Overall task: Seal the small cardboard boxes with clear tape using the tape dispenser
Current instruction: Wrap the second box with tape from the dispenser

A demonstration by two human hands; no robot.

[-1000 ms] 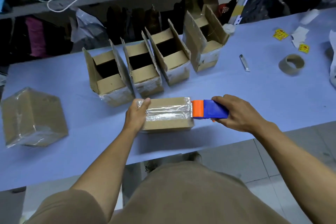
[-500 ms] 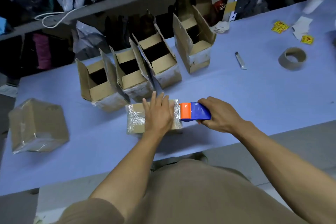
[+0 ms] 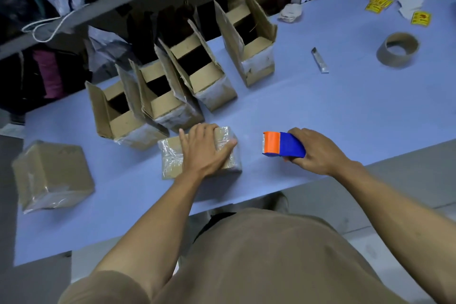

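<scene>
Near edge: your right hand (image 3: 318, 150), gripping tape dispenser (image 3: 281, 144), pulled clear of taped box (image 3: 197, 153) w/ left hand (image 3: 204, 148) flat on it; strip's likely cut.

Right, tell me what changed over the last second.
The tape dispenser, held by the right hand, pulled rightward off the taped box, leaving a gap. The left hand slid from the box's left end onto its top. The four open boxes stayed put.
</scene>
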